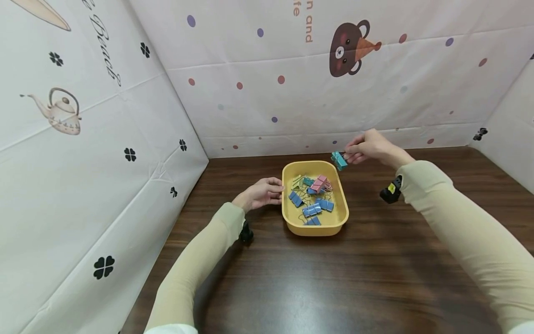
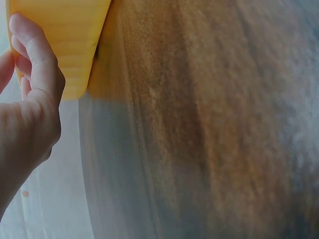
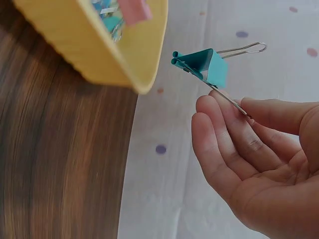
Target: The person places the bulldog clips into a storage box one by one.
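Note:
My right hand (image 1: 369,147) pinches a teal binder clip (image 3: 212,68) by one wire handle, between thumb and fingers. The clip hangs just outside the back right rim of a yellow plastic bin (image 1: 343,211), its other handle sticking out. Blue binder clips (image 1: 312,210), a pink binder clip (image 1: 319,183), a yellow-green one (image 1: 296,183) and a teal one lie jumbled in the bin. At the bin's left side, my left hand (image 1: 263,193) touches the rim and outer wall with its fingers; the left wrist view shows them gently bent.
The bin stands on a dark wood table (image 1: 267,273) near its back edge. Behind and to the left hang white printed sheets (image 1: 250,46) like walls, with another at the right. A black wrist camera (image 1: 391,191) sits under the right cuff.

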`<act>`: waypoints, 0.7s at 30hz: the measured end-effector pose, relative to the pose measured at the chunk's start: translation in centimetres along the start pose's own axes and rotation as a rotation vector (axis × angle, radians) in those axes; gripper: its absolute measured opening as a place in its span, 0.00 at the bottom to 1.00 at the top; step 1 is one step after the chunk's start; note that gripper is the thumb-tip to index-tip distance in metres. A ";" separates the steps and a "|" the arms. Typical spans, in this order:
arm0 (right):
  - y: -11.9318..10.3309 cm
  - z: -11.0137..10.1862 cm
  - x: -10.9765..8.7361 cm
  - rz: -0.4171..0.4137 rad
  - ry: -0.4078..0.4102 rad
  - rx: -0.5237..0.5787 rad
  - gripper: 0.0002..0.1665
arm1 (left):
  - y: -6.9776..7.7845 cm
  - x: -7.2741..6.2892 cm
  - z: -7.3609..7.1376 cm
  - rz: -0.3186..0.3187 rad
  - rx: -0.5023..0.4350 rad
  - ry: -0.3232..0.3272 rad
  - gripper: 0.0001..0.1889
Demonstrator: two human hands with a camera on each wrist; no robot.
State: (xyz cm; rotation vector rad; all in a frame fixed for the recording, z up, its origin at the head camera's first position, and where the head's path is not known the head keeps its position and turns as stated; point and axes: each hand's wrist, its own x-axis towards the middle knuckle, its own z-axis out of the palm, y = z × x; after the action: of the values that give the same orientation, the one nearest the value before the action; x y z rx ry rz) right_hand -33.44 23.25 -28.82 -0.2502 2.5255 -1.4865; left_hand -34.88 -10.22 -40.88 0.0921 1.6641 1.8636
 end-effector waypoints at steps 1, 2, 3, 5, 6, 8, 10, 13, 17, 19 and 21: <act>-0.2 0.3 0.1 0.001 -0.006 0.004 0.21 | 0.0 0.0 0.0 0.001 0.001 0.000 0.06; -0.4 0.6 0.2 0.000 -0.009 0.000 0.21 | 0.0 0.0 0.0 0.002 0.001 0.000 0.07; -0.6 0.9 0.3 -0.001 -0.012 -0.011 0.21 | 0.0 0.0 0.0 0.003 0.000 0.000 0.07; -0.9 1.6 0.5 -0.005 -0.016 -0.044 0.21 | 0.0 -0.1 0.1 0.002 -0.001 0.004 0.07; -1.0 1.9 0.6 -0.007 -0.017 -0.058 0.21 | 0.0 0.0 0.0 0.002 -0.001 0.005 0.08; -1.2 2.6 0.8 -0.019 -0.022 -0.103 0.21 | 0.0 0.0 0.0 0.002 0.000 0.004 0.08; -1.4 3.2 1.0 -0.027 -0.027 -0.134 0.20 | 0.0 0.0 0.0 0.001 0.007 0.002 0.10; -1.5 4.0 1.4 -0.036 -0.041 -0.161 0.19 | -0.1 0.1 0.0 0.000 0.010 -0.001 0.12; -1.6 4.9 1.8 -0.040 -0.065 -0.154 0.17 | -0.1 0.1 0.0 0.000 0.007 0.004 0.13; -1.7 5.4 1.9 -0.047 -0.078 -0.158 0.17 | -0.1 0.1 0.0 -0.001 0.006 0.005 0.13; -1.7 5.7 2.0 -0.051 -0.097 -0.177 0.17 | 0.0 0.0 0.0 -0.001 0.003 0.006 0.13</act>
State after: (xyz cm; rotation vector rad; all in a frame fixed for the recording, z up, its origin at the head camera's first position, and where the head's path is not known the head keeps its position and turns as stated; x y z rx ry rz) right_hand -33.79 17.12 -30.23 -0.4061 2.5918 -1.2359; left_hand -34.92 -10.21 -40.92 0.0863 1.6707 1.8628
